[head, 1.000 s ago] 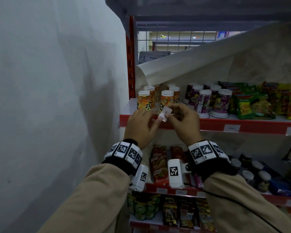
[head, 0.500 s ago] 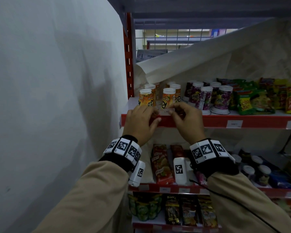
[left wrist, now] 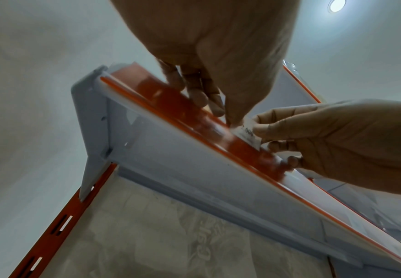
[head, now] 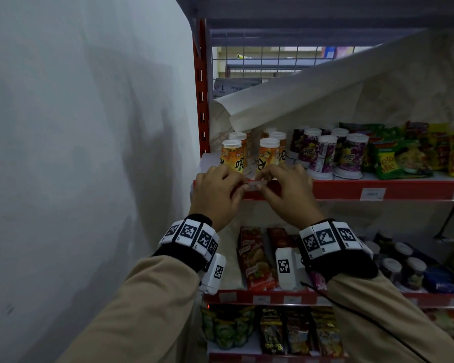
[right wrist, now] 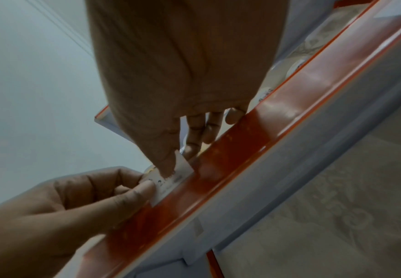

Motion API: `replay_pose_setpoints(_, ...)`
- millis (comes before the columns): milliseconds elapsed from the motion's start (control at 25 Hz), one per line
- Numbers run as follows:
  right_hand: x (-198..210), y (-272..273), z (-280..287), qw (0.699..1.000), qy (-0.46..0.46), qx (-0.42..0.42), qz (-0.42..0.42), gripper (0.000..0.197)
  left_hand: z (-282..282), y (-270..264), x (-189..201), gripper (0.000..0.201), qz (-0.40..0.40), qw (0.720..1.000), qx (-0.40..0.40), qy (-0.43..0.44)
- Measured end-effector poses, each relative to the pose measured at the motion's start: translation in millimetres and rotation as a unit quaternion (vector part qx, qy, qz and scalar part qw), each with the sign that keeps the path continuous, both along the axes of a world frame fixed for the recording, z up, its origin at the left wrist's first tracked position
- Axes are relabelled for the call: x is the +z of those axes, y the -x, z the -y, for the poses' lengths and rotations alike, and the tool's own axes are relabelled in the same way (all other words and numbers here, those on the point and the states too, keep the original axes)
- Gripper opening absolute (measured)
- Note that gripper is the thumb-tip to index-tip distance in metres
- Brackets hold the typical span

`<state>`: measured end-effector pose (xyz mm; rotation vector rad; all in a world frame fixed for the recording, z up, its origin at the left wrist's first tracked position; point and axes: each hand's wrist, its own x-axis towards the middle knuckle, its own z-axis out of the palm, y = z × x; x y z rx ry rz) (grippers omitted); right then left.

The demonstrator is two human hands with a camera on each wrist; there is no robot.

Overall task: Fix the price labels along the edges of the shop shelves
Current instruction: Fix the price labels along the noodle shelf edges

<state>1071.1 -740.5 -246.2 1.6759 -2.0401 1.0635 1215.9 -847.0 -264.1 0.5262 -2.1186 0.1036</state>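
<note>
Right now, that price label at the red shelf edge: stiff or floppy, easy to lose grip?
The price label looks thin, probably flexing if pushed rather than sliding rigidly into the red shelf edge. It seems very light: fingertip pinches from the left hand and right hand hold it. Small and flat, so likely easy to drop.

price label (head: 254, 185) mostly covered by fingers, print unreadable, far labels (head: 372, 194) blurred

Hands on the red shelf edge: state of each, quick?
Left hand: fingers pinch the small white paper price label at its left end.
Right hand: thumb and fingers pinch the same label against the red shelf edge.
</note>
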Motion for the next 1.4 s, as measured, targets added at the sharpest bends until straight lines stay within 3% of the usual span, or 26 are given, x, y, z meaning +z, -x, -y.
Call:
replay_pose_setpoints(280, 8, 6, -8, 0.996, -0.078, -0.010, -0.050, 0.015, 0, -3, -2, 0.018, 0.030, 0.998, 0.017, 0.047)
replay_pose_setpoints(640, 9, 6, -8, 0.994, -0.086, -0.010, -0.062, 0.012, -5, -5, -2, 0.021, 0.046, 0.997, 0.031, 0.043)
replay_pose_setpoints(1000, 2, 18, -17, 0.999, 0.006, -0.002, -0.049, 0.020, -15, 0, -1, 0.024, 0.045, 0.995, 0.057, 0.064)
replay_pose_setpoints(1400, 4, 89, -76, 0.981, -0.048, -0.122, -0.146, 0.026, -80, 84, 12, 0.039, 0.147, 0.984, 0.078, 0.072)
